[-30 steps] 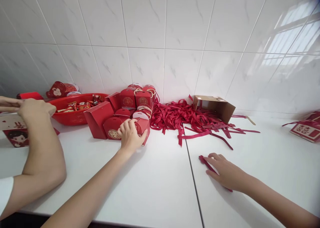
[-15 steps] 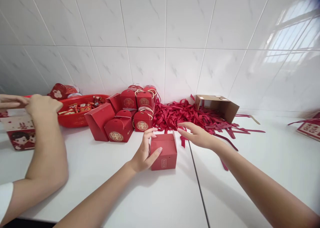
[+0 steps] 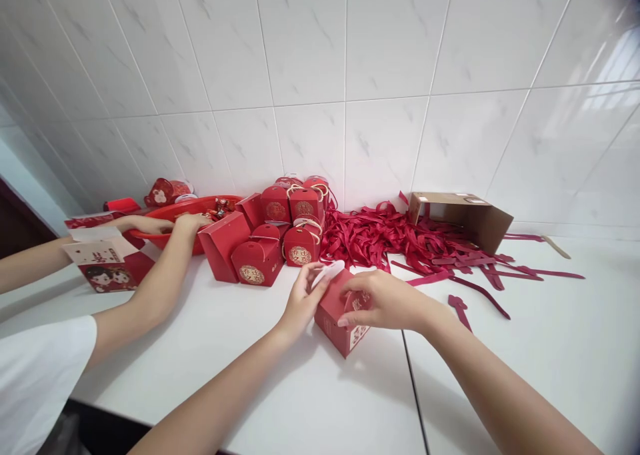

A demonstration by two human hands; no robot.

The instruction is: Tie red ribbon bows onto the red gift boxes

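A small red gift box stands on the white table in front of me, turned so that one corner points towards me. My left hand pinches its left flap, whose pale inner side shows by the fingertips. From the right, my right hand grips the flap with a gold emblem on the opposite side, thumb low and fingers curled over it. Part of the box top is hidden behind the right fingers. Just behind lies a heap of dark red ribbons.
Finished-looking red boxes with rope handles stand at the back left. A cardboard box lies on its side among the ribbons. At left, a co-worker's arms reach into a red basin, beside a printed box.
The red box has been turned about a corner. My right hand has come down onto its right flap, and my left hand now pinches the left one. The co-worker's hands moved to the basin.
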